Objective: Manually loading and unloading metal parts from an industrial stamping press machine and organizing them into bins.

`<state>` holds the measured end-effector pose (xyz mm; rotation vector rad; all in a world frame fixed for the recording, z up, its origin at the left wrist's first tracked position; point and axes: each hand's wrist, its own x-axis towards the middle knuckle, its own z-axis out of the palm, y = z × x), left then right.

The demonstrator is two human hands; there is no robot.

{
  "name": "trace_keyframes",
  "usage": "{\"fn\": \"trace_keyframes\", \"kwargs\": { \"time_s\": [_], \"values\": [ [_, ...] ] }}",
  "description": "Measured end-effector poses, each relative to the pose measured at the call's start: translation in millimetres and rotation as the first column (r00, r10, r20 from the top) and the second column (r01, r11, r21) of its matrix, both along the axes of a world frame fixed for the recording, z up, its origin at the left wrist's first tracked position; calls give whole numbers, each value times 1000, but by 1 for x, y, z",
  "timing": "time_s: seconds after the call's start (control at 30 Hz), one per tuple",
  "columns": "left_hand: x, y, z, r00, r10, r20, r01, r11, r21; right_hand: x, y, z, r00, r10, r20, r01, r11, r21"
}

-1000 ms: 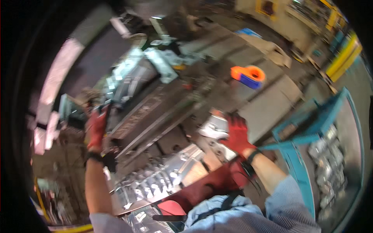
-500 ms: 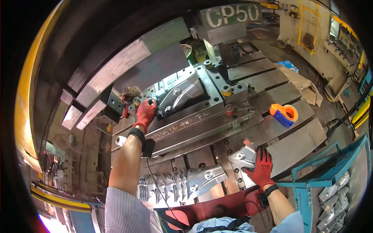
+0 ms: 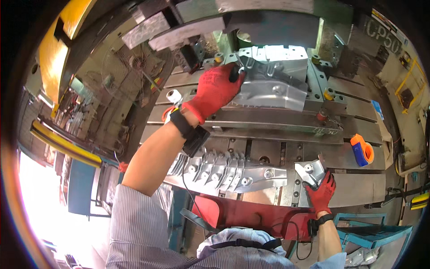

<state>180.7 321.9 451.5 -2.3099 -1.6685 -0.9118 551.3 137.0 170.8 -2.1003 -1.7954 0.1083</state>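
My left hand (image 3: 217,87), in a red glove with black fingertips, grips the left end of a long, shiny stamped sheet-metal panel (image 3: 275,92). The panel lies tilted over the front of the steel die (image 3: 316,80), hiding much of it. At the right, my gloved right hand (image 3: 321,193) closes round the near right edge of a smaller stamped metal bracket (image 3: 310,170), thumb on the near side. That bracket has a round raised hole and rests on or just over the press bed. Left of it, several similar stamped parts (image 3: 245,179) stand in an overlapping row.
An orange and blue tape dispenser (image 3: 362,151) sits on the slotted bed at right. A white roll (image 3: 174,95) lies at left. Heavy press blocks (image 3: 268,27) hang above the die. A blue metal frame (image 3: 374,235) stands at lower right, a red panel (image 3: 255,214) along the front.
My left hand has come up with the panel's end, and the panel now tilts out over the die's front. The right hand stays at the bracket. The whole view has swung left.
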Motion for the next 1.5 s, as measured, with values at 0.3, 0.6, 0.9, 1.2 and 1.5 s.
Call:
{"fn": "trace_keyframes", "kwargs": {
  "time_s": [0.3, 0.6, 0.9, 1.2, 1.5],
  "values": [
    [-38, -112, -111, 970, 79, 230, 15, 924, -382, -7, 17, 1, 996, -42, 80, 55, 983, -175],
    [-7, -135, -197, 986, 43, 161, 67, 781, -621, -4, 15, 3, 999, 11, 35, -8, 996, -85],
    [21, -118, -192, 991, -56, -122, -54, 664, -746, 5, 17, -1, 996, 55, 75, -49, 995, -84],
    [17, -145, -162, 997, -39, -71, -8, 825, -566, 14, 22, 18, 994, 47, 98, -31, 986, -162],
    [62, -172, -142, 947, -276, 164, 319, 858, -403, 29, 19, 38, 992, 123, -26, -125, 984, -123]
  ]
}}
